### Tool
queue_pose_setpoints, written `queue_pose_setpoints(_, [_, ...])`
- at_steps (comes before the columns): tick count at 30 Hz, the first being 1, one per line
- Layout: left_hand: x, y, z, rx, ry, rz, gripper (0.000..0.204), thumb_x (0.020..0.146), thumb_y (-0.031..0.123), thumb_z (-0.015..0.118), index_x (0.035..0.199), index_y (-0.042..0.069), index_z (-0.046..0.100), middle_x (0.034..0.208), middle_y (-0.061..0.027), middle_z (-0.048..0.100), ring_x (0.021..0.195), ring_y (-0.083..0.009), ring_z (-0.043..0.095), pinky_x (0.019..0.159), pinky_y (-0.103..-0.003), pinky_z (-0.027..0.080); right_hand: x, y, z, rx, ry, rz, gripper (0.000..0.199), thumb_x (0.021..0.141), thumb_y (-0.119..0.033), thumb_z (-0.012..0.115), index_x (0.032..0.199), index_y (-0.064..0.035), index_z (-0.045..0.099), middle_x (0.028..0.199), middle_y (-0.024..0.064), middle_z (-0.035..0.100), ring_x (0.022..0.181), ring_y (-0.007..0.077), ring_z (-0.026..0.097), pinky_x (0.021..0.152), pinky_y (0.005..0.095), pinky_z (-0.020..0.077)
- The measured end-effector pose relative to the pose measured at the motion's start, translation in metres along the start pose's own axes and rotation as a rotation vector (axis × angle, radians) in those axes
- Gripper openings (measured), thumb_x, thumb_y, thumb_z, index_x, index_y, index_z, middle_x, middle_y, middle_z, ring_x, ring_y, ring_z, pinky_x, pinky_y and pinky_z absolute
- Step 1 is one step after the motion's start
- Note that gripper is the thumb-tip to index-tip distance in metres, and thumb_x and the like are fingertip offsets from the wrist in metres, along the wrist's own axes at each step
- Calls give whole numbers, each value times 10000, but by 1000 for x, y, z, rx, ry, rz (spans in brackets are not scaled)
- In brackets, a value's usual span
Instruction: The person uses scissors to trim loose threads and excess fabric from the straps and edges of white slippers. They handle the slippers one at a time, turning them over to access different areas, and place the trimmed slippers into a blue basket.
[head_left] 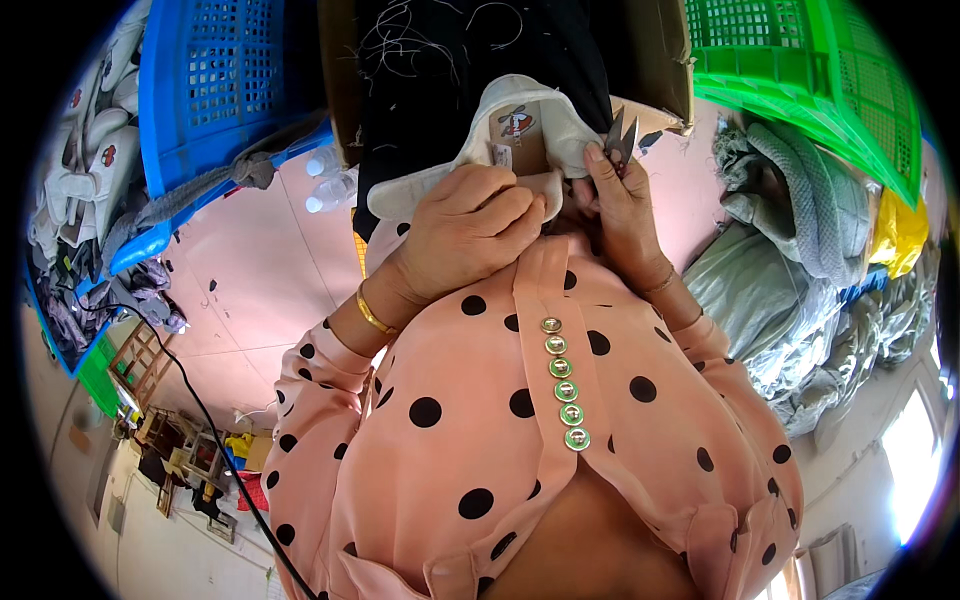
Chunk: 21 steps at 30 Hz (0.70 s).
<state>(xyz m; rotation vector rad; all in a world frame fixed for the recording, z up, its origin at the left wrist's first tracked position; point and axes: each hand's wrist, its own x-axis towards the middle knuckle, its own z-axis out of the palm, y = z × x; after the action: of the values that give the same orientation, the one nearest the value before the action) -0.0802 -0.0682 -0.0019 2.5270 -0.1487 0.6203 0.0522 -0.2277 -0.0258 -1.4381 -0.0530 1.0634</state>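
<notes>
At frame top, the left hand (470, 225) grips a white slipper (520, 135); the right hand (622, 205) holds thread snips (621, 135). The blue crate (215, 80) seems to hold white slippers.

Pink tiled floor (250, 260) carries a blue crate (215, 90), a green crate (830, 90), clear plastic bottles (330, 185), a cardboard box (345, 90) and grey fabric bundles (800, 290).

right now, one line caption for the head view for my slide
Left hand grips a white slipper while right hand holds small thread snips beside it.
</notes>
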Motion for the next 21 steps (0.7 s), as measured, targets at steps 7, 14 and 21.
queue_pose_setpoints(7, [16, 5, 10, 141, -131, 97, 200, 659, 95, 675, 855, 58, 681, 899, -14, 566, 932, -187, 543, 763, -309, 498, -5, -64, -25, -1274, 143, -688, 279, 906, -331, 641, 927, -69, 546, 693, 64, 623, 599, 220, 632, 514, 340, 500])
queue_pose_setpoints(14, [26, 13, 10, 173, -205, 207, 189, 664, 98, 628, 835, 36, 681, 941, -44, 575, 960, -212, 535, 825, -319, 483, 3, -89, -19, -1744, -285, -641, 341, 874, -365, 638, 781, -46, 563, 578, 97, 582, 545, 274, 611, 476, 360, 446])
queue_pose_setpoints(21, [25, 19, 14, 166, -282, 259, 217, 648, 82, 635, 854, 27, 677, 999, -69, 580, 953, -223, 553, 825, -325, 487, 9, -90, -18, -1836, -441, -593, 304, 863, -312, 651, 755, -38, 571, 545, 91, 569, 552, 260, 624, 494, 348, 453])
